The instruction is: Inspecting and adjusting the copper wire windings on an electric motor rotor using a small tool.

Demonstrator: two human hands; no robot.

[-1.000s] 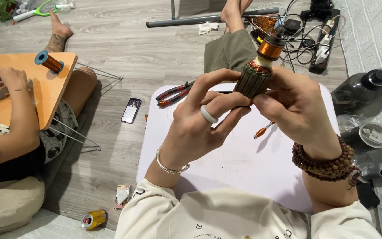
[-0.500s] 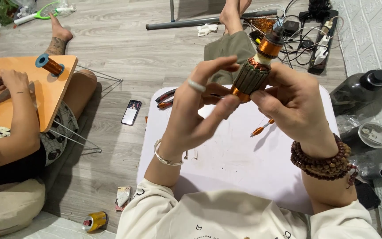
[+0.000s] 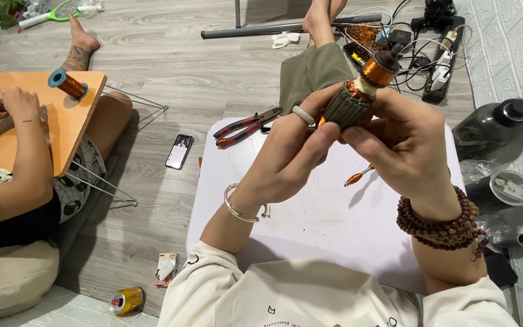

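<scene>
**Packages & screens round your mat**

Phone [image 3: 179,151] lies flat on the floor left of your white board [image 3: 334,230], screen lit. Small flat packet [image 3: 166,268], pale w/ red edge, sits nr your left elbow; yellow-and-red can [image 3: 126,300] lies on its side just beside it.

The motor armature [image 3: 358,97] in my hands shows glossy copper wire and a dull, ribbed metal core. My worktop [image 3: 310,224] is smooth matt white; the floor [image 3: 171,66] is grey wood-grain plank.
</scene>
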